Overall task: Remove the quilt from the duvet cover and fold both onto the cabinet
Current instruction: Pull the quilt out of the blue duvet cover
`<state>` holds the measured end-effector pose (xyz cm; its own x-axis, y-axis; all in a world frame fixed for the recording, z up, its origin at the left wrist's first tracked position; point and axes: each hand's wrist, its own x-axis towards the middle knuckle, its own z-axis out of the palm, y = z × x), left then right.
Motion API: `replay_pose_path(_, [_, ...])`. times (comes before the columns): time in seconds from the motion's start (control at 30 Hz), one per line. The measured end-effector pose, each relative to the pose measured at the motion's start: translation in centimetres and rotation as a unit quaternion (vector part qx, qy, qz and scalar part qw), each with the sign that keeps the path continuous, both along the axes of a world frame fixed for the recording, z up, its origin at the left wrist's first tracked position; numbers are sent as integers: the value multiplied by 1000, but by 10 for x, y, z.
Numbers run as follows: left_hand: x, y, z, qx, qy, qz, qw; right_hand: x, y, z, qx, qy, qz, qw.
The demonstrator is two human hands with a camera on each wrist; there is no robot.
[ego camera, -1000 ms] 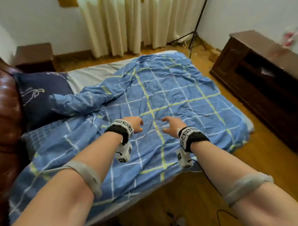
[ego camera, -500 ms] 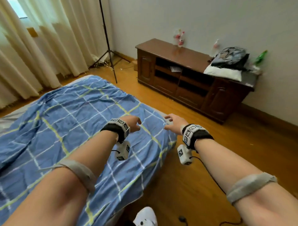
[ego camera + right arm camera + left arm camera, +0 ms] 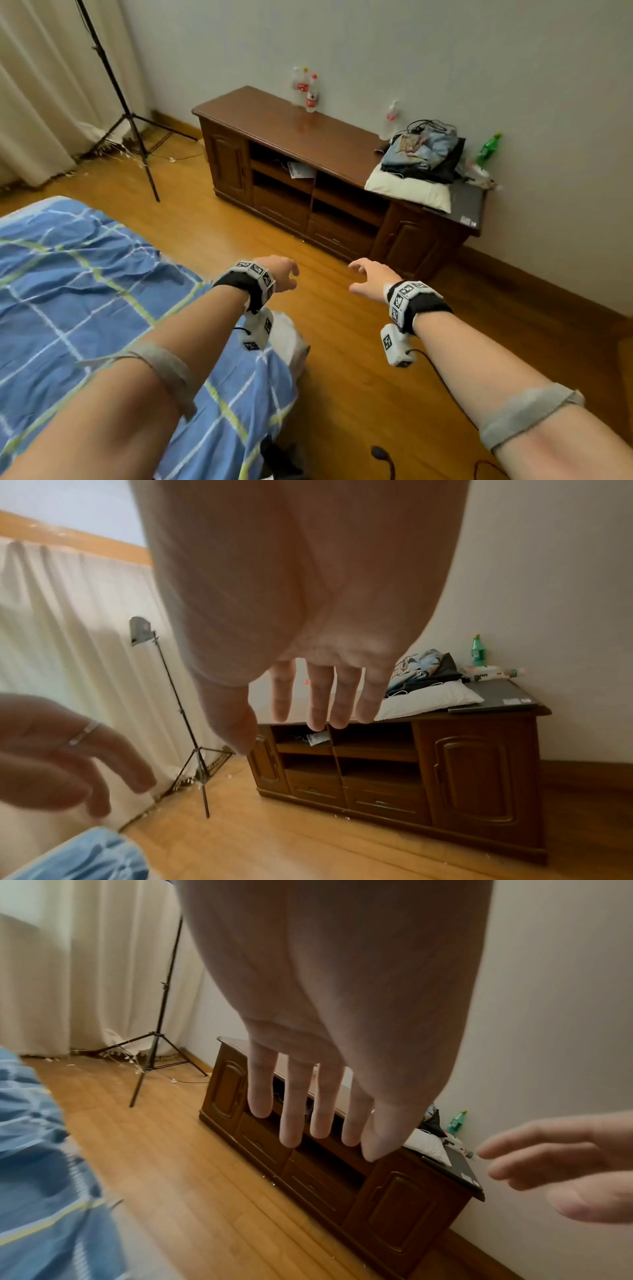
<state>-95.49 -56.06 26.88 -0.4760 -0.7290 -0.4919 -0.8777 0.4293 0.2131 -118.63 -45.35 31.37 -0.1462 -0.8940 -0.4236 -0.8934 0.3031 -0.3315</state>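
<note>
bare cabinet top (image 3: 274,116) left of the pillow (image 3: 407,190) and clothes pile (image 3: 423,152).

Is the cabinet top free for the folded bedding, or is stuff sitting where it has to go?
Only partly. The right end of the cabinet holds a white pillow under a pile of clothes, a laptop and a green bottle. Clear bottles stand at the back. The left half looks bare.

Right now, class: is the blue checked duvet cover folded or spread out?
Spread out. The duvet cover lies rumpled across the bed, one corner hanging over the edge; neither the left hand nor the right hand touches it.
</note>
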Motion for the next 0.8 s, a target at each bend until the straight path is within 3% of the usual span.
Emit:
replay_pose_path(0.1, [-43,-69,20,-25,-24,-28,999,-38,-90,3,-15,-23,12,1000])
replay_pose_path(0.2, [-68,-148,14,-29,-32,-3,999,-62,-187,-16,-25,-32,54,998])
replay_pose_path(0.33, [-79,-249,-12,4,-35,103,994,-80,-326,-56,4,-41,137,990])
replay_pose_path(0.47, [-76,-343,-28,8,-33,238,971,-83,-473,-73,14,-49,227,973])
replay_pose_path(0.63, [-48,-403,-4,-8,-61,340,938,-20,-616,-69,5,-16,372,928])
replay_pose_path(0.8, [17,-425,9,21,-67,434,898,81,-681,-70,16,50,506,861])
